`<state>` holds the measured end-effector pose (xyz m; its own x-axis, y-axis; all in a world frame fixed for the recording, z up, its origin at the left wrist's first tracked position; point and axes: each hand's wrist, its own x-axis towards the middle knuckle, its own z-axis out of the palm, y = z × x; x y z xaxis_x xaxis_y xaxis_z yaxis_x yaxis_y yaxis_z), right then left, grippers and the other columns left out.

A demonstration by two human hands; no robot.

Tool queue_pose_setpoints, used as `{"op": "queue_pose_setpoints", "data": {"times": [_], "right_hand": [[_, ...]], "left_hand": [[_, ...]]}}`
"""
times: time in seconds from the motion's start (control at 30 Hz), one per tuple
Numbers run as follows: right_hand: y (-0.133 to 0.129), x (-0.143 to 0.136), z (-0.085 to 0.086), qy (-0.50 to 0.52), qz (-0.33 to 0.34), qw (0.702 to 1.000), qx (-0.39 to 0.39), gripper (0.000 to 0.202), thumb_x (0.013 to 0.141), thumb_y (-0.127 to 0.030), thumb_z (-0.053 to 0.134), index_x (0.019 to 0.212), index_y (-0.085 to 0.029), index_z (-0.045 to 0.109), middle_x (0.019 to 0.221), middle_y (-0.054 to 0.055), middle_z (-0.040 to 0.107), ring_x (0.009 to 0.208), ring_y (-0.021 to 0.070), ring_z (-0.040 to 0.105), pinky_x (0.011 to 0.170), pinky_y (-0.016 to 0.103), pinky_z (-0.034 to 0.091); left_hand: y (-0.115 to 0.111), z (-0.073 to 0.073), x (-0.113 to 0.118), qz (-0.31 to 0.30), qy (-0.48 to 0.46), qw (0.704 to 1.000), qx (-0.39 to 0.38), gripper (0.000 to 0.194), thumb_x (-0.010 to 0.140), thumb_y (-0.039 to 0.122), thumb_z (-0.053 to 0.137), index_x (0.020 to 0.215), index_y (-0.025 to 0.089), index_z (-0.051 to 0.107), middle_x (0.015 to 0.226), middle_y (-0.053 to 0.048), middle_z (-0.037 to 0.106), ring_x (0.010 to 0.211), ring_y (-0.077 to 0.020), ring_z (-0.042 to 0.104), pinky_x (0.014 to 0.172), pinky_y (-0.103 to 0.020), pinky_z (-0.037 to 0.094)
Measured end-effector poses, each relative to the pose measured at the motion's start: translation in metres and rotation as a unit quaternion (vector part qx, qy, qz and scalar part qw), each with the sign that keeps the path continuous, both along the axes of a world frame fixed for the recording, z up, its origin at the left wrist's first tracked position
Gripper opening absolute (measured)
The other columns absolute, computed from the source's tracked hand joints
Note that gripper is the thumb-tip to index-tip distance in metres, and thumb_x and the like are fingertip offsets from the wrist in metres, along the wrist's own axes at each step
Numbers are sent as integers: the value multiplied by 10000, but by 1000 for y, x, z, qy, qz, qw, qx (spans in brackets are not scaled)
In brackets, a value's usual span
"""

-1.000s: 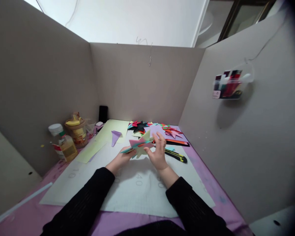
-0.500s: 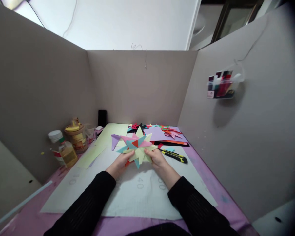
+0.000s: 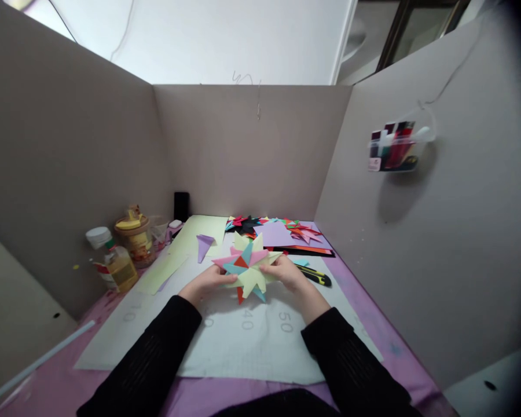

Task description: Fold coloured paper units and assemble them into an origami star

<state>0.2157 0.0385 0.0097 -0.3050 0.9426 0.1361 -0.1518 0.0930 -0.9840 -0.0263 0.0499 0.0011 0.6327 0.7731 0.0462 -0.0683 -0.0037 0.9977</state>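
Between my two hands is a many-pointed origami star (image 3: pixel 248 267) folded from pale yellow, pink, light blue and red paper. My left hand (image 3: pixel 209 281) grips its left side, thumb on the front and the other fingers mostly hidden behind. On the right side, my right hand (image 3: pixel 286 273) pinches it with the thumb in front. The star is held up over a white sheet (image 3: pixel 243 353) printed with numbers. Just beyond my left hand lies a purple folded paper piece (image 3: pixel 204 247). A yellow-and-black utility knife (image 3: pixel 315 275) rests to the right of my right hand.
At the back lie several coloured folded papers (image 3: pixel 243 225) and a purple sheet (image 3: pixel 274 234) on a stack. Along the left stand a bottle of yellowish liquid (image 3: pixel 124 272), a brown tub (image 3: pixel 134 240) and a black phone-like object (image 3: pixel 181 207). Grey panels (image 3: pixel 252 150) enclose the table.
The star has turned in my hands, so different points face up and down. Both hands have shifted their grip and spread slightly apart. The purple piece now shows clear of the star.
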Motion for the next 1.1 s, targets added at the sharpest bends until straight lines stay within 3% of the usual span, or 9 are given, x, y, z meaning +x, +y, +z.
{"op": "queue_pose_setpoints", "data": {"times": [0.13,0.27,0.57,0.67,0.73,0.8,0.83,0.93,1.1], "right_hand": [[-1,-4,3,-25,5,999,26,403,613,-390,795,920,-141,721,897,104,740,836,269,689,775,394,527],[-1,-4,3,-45,-18,998,50,393,617,-404,789,903,-142,724,883,95,744,815,263,690,771,401,533],[-1,3,5,-99,5,993,60,374,672,-411,743,943,-156,705,959,98,733,886,281,676,825,438,515],[3,2,0,-129,-70,981,126,455,705,-422,715,1075,-166,647,1064,117,692,986,287,639,848,439,502],[3,0,-3,-151,-223,941,205,547,728,-404,700,1207,-183,556,1147,130,636,1064,287,589,890,462,473],[-1,-4,-4,-183,-360,862,307,529,765,-359,673,1242,-196,513,1131,127,612,1058,277,564,915,485,444],[-4,-7,-3,-202,-389,822,362,474,785,-330,655,1223,-203,527,1092,117,612,1029,268,561,915,486,438],[-15,-17,1,-255,-353,757,488,320,828,-240,605,1148,-238,586,996,80,609,959,244,546,891,457,446],[-25,-27,4,-267,-361,721,528,200,821,-166,614,983,-271,665,937,59,607,949,239,510,867,431,448]], "left_hand": [[-2,-7,6,54,41,997,41,431,742,351,717,1130,173,655,1201,-126,643,1087,-306,591,952,-428,442],[-4,-3,10,98,45,992,60,487,731,378,721,1155,154,636,1216,-138,632,1111,-322,578,976,-454,428],[-16,9,9,53,57,997,28,565,712,468,719,1180,166,628,1225,-121,631,1124,-301,573,992,-457,419],[-13,4,10,69,39,997,19,556,707,490,714,1150,162,643,1213,-127,637,1106,-293,585,988,-461,422],[-10,1,11,90,21,995,29,537,737,485,689,1166,167,635,1201,-120,643,1107,-287,583,985,-454,423],[-8,0,12,106,18,992,66,507,782,471,647,1196,179,618,1187,-107,649,1099,-274,579,984,-445,415],[-8,0,12,107,24,990,92,490,806,462,621,1208,182,611,1171,-102,653,1090,-266,576,983,-438,410],[-9,2,13,80,60,981,165,452,864,436,549,1221,165,599,1077,-95,672,1029,-245,571,942,-411,418],[-10,5,15,58,81,969,228,428,903,392,490,1258,166,564,1003,-76,658,924,-207,560,845,-353,440]]}}
